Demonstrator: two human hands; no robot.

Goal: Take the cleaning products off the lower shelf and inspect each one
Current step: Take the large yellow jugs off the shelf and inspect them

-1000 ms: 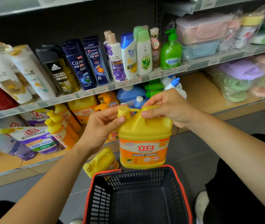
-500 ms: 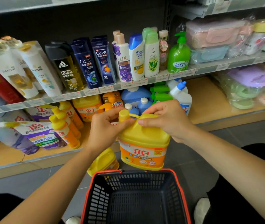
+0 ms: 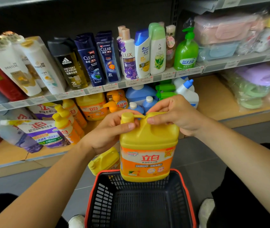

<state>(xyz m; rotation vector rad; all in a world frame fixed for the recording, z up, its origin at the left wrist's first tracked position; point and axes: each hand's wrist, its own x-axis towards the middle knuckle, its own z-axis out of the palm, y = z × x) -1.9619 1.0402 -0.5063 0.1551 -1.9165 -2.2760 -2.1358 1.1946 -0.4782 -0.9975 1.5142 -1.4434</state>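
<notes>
A large yellow detergent jug with an orange label hangs upright above the basket. My right hand grips its handle at the top. My left hand holds the neck just below the yellow cap, thumb across the front. A second yellow jug lies tilted at the lower shelf's front edge, behind the held one. More cleaning products stand on the lower shelf: orange pump bottles, a purple refill pouch, blue bottles and a white bottle with a blue cap.
A red-rimmed black basket sits on the floor right under the jug. The upper shelf carries shampoo and body wash bottles. Plastic-wrapped boxes and hangers fill the right side. My shoes show on either side of the basket.
The jug dipped and tilted slightly half a second ago and now hangs upright, closer to the camera. Both hands kept their hold at the top.
</notes>
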